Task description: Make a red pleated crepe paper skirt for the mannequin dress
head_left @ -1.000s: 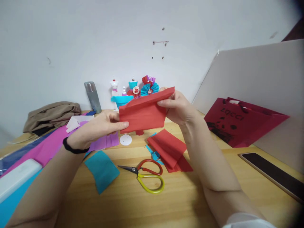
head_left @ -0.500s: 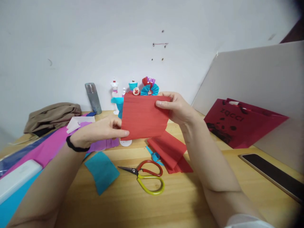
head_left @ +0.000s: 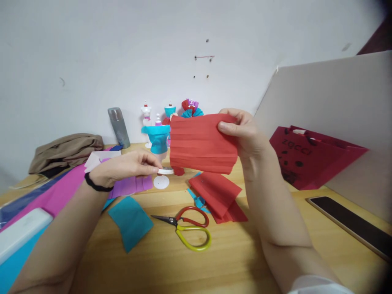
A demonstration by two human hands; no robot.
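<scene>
My right hand (head_left: 241, 130) pinches the right edge of a red crepe paper piece (head_left: 202, 143), thumb in front, and holds it up above the table. My left hand (head_left: 137, 165) is apart from that paper, its thumb and fingers pinched together. At its fingertips shows a thin white, curved thing (head_left: 165, 171); whether the fingers grip it is hard to tell. Right behind stands a small dress form (head_left: 159, 141) wrapped in blue paper, on a round white base (head_left: 161, 182). A crumpled red bit (head_left: 178, 170) shows below the raised paper.
Scissors (head_left: 186, 226) lie in front, between a blue paper piece (head_left: 130, 222) and folded red paper (head_left: 216, 196). At the left are purple paper (head_left: 131, 185), a brown cloth (head_left: 65, 151) and a bottle (head_left: 119, 126). A red bag (head_left: 315, 157) and a phone (head_left: 352, 224) are at the right.
My left hand has let go of the red paper's lower left corner. My right hand has moved the paper right, uncovering the blue-wrapped dress form.
</scene>
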